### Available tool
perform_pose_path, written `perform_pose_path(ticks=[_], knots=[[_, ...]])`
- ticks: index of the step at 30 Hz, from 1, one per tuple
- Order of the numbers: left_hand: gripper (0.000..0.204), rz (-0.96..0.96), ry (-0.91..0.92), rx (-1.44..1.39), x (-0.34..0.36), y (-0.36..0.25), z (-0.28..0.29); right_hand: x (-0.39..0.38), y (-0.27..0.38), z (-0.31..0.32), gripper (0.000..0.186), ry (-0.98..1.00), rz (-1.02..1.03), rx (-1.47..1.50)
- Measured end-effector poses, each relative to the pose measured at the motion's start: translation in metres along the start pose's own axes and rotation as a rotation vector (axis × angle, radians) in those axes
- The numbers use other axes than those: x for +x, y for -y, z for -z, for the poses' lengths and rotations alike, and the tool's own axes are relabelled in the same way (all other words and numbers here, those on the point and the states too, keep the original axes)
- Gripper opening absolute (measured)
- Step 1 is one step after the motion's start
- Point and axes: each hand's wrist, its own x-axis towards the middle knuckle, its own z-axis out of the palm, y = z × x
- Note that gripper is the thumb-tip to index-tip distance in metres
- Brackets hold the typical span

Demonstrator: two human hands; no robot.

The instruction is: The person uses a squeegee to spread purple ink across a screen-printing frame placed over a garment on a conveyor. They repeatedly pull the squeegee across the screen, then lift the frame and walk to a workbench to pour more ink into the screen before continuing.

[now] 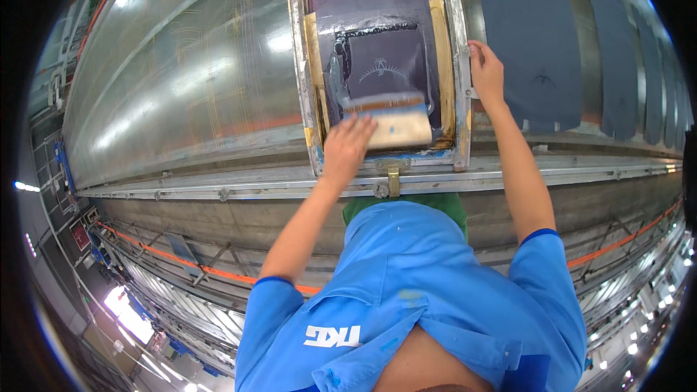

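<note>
Squeegee (399, 131) at the near end of the frame (456, 29), left fingers (368, 126) clamped on it; right fingers (476, 45) curled against the frame, grip unclear; right-hand panel (534, 25) marked, this print seemingly unfinished.

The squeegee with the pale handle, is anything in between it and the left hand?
Nothing that I can see: the left hand touches the squeegee at its left end. The right hand is out of the way, by the metal frame.
</note>
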Motion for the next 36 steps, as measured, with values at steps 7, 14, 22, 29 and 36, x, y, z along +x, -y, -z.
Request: perform_pose_path(ticks=[7,14,22,29,36], knots=[[0.042,0.155,0.074,-0.144,0.154,0.058,0.036,0.007,0.116,0.029,0.034,0.254,0.52,-0.151],[0.037,0.035,0.014,-0.126,0.134,0.05,0.014,-0.026,0.086,-0.02,0.033,0.29,0.522,-0.089],[0.042,0.009,0.007,-0.125,0.064,0.025,0.018,-0.096,0.085,0.004,0.041,0.413,0.412,-0.007],[0.031,0.009,-0.041,-0.085,0.181,0.066,0.024,0.024,0.088,-0.026,0.035,0.289,0.491,-0.021],[0.038,0.01,0.029,-0.069,0.061,0.017,0.017,-0.11,0.073,-0.005,0.043,0.347,0.445,0.039]])
